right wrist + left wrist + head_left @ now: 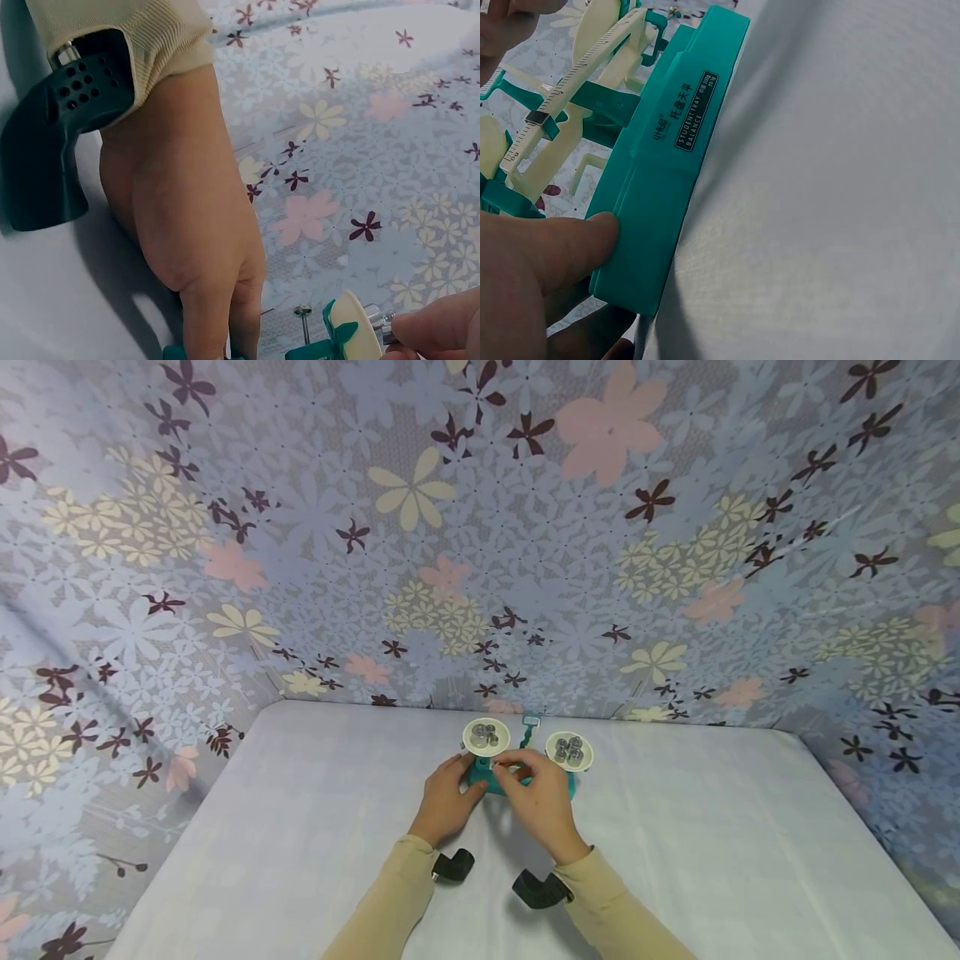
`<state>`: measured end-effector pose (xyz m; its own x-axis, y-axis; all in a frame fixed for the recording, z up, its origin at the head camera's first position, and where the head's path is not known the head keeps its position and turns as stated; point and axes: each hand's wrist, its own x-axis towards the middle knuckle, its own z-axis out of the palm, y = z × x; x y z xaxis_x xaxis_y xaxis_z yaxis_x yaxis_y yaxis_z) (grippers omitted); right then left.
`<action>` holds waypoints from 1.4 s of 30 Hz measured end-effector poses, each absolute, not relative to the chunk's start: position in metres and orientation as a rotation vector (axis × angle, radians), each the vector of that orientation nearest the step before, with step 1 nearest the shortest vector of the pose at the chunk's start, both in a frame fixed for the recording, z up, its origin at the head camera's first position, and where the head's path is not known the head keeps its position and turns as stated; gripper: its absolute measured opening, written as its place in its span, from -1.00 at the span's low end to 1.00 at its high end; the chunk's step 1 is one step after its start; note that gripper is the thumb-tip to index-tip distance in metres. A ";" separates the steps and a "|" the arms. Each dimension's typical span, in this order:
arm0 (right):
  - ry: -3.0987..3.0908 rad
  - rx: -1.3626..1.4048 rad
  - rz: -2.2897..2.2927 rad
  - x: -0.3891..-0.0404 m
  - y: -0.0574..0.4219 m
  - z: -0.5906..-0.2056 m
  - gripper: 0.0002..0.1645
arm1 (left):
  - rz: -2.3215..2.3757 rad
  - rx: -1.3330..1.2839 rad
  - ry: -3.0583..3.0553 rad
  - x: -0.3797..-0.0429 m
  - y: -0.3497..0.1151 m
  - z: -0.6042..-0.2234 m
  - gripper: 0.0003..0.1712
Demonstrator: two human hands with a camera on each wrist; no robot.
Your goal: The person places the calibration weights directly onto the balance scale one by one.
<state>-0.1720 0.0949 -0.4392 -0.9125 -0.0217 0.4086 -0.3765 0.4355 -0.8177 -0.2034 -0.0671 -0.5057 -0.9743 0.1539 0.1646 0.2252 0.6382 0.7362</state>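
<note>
A green and cream tray balance [641,187] stands on the table, its base labelled "STUDENT TRAY BALANCE". My left hand [446,800] grips the left end of the base, thumb on the front face and fingers behind it. Several silver weights [482,735] lie in the left pan [467,746]; several rounded silver pieces [568,749] are in the right pan [587,763]. A dark rider [538,118] sits on the graduated beam [577,73]. My right hand [538,795] is bent over the beam, fingertips close to the left pan; I cannot tell what they pinch.
A green upright piece [529,727] with a small window stands between the pans. Pale cloth covers the table [337,760]. Behind it rises a flower-patterned wall covering [450,568]. Black camera mounts [542,889] jut from the inner sides of both sleeves.
</note>
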 end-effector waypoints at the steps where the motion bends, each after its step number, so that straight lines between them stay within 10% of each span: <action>1: -2.354 0.338 1.464 -0.173 0.095 -0.439 -0.90 | -1.260 -0.320 -2.765 -0.203 -0.067 -0.506 -0.36; 42: -2.386 0.393 1.282 -0.199 0.087 -0.430 -0.89 | -1.249 -0.319 -2.772 -0.203 -0.067 -0.505 -0.38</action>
